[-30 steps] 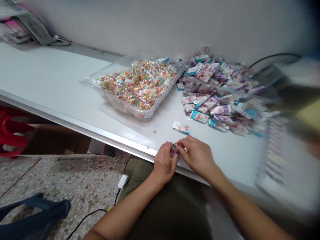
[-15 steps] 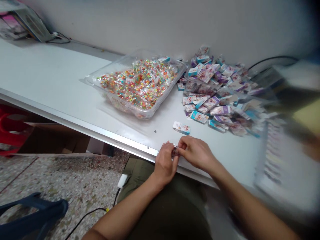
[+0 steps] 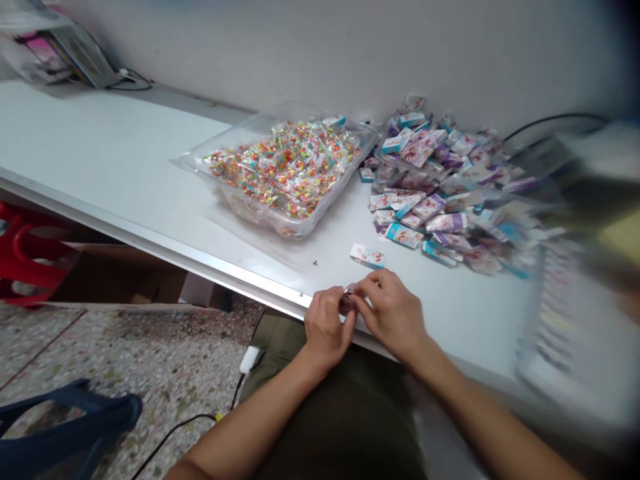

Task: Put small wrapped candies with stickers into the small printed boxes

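My left hand [image 3: 326,328] is closed round a small, shiny, dark reddish packet [image 3: 345,301] at the table's front edge. Fingers cover much of it, so its full shape is hidden. My right hand [image 3: 393,310] pinches the packet's upper end between thumb and fingertips. Just beyond the hands, a single small white-and-blue printed box [image 3: 368,256] lies on the white table [image 3: 270,263]. Farther back stands a clear plastic tray [image 3: 295,230] heaped with small clear bags of multicoloured beads [image 3: 280,170].
Many small printed boxes [image 3: 427,205], blue or purple at the ends, are piled at the right, some in a clear tray. A blurred white sheet or panel [image 3: 575,353] lies at far right. Below the table are an open cardboard box [image 3: 115,273] and red stool [image 3: 30,247].
My right hand has shifted its grip on the packet, with fingers now curled over its upper end. The whole view has moved slightly; the tray and piled boxes stay put.
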### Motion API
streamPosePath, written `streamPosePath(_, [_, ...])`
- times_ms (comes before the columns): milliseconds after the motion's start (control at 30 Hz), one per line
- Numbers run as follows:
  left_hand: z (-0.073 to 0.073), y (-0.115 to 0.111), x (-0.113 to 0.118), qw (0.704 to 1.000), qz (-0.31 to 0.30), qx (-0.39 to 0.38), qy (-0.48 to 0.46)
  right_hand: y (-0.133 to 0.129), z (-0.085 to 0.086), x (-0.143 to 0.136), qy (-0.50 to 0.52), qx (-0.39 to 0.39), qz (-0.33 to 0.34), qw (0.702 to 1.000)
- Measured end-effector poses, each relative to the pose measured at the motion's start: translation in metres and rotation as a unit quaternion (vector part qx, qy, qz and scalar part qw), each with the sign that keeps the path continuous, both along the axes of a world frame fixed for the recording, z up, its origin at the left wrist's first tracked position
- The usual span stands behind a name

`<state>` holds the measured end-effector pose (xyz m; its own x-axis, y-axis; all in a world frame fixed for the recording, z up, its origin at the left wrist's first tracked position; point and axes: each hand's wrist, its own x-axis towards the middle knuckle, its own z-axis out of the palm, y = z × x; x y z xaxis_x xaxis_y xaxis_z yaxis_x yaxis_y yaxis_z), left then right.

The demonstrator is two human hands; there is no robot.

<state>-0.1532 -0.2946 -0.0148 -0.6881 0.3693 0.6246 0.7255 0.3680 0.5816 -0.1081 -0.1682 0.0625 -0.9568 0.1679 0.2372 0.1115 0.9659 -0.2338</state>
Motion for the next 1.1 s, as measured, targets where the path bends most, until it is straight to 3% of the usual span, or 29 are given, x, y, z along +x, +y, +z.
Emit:
streamPosePath(233, [-0.002, 0.003, 0.001, 1.0, 0.015, 0.001, -0.006, -0.002, 0.0, 0.0, 0.011, 0.012, 0.008, 1.0])
streamPosePath(467, [-0.004, 0.003, 0.001, 1.0, 0.012, 0.009, -0.012, -0.007, 0.011, -0.005, -0.083, 0.108, 0.02, 0.99])
streamPosePath(733, [-0.007, 0.003, 0.002, 1.0, 0.006, 0.014, 0.01, -0.009, 0.027, -0.018, -0.177, 0.124, 0.054, 0.975])
streamPosePath(833, [-0.01, 0.002, 0.002, 1.0, 0.01, 0.022, 0.002, -0.006, 0.02, -0.02, -0.138, 0.056, 0.018, 0.989])
streamPosePath(900, [-0.01, 0.0, 0.001, 1.0, 0.009, 0.026, 0.005, -0.002, 0.014, -0.019, -0.103, -0.029, -0.025, 0.994])
streamPosePath(1033, [-0.002, -0.012, 0.0, 0.999, -0.02, 0.017, -0.017, 0.006, 0.007, -0.016, -0.156, -0.211, -0.043, 0.964])
streamPosePath(1100, [0.006, -0.021, -0.004, 0.992, -0.058, 0.041, -0.101, 0.005, 0.007, -0.015, -0.179, -0.262, -0.032, 0.948])
